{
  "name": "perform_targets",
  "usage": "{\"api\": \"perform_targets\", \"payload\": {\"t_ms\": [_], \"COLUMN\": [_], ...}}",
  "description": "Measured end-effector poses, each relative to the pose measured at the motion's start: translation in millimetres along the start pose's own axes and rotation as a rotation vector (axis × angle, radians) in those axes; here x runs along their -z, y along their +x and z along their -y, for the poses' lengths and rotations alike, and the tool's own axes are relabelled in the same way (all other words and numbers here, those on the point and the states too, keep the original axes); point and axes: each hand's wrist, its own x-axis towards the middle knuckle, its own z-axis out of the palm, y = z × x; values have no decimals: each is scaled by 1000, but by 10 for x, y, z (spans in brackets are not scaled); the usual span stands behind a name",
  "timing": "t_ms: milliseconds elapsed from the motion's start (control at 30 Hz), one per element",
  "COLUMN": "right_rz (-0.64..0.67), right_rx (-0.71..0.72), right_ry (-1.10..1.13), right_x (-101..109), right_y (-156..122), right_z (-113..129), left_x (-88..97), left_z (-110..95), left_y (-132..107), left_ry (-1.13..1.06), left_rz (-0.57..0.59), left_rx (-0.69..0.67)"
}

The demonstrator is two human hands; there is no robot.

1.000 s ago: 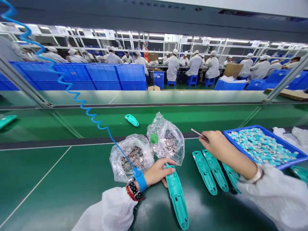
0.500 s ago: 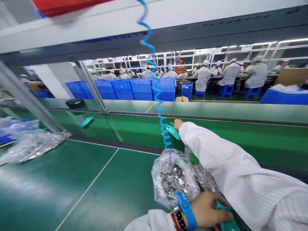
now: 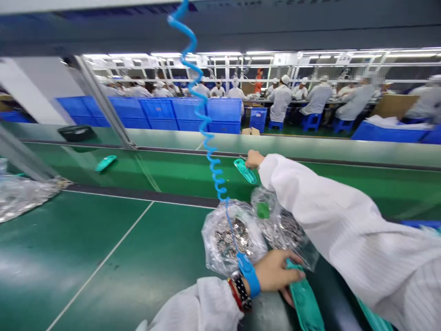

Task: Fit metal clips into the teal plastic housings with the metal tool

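Left hand (image 3: 270,272) clamped on teal shell (image 3: 306,303); right hand (image 3: 254,159), well apart, at second shell (image 3: 244,170) on green belt (image 3: 182,177), can't tell its grip.

No word, brand or number can be read. Between 12 and 1 o'clock, at the top edge, the overhead beam (image 3: 275,30) carries blurred characters (image 3: 237,3). A purple marking (image 3: 120,11) on it, toward 11 o'clock, is also unclear. White sheets (image 3: 282,59) hanging at 1 and 2 o'clock are too small.
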Motion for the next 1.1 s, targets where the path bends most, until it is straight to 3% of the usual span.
{"api": "perform_targets", "payload": {"t_ms": [67,167,267,400,533,667,1100], "right_rz": [33,49,17,-14,13,44,211], "right_rx": [-17,-56,-121,-234,-289,-320,-413], "right_ry": [-29,-46,-44,-28,17,45,-45], "right_x": [236,518,563,203,-312,-615,-904], "right_y": [-172,-627,-1265,-2070,-2543,-2707,-3144], "right_z": [-201,-550,-879,-1164,-1218,-1168,-1042], "left_x": [3,19,41,62,55,20,-71], "left_z": [-53,-105,-113,-102,-72,-26,-47], "left_y": [-19,-17,-5,-22,-81,-184,-587], "left_ry": [-42,-6,31,94,134,158,157], "left_rz": [16,33,31,24,9,17,55], "left_rx": [38,-7,-42,-62,-90,-77,63]}}
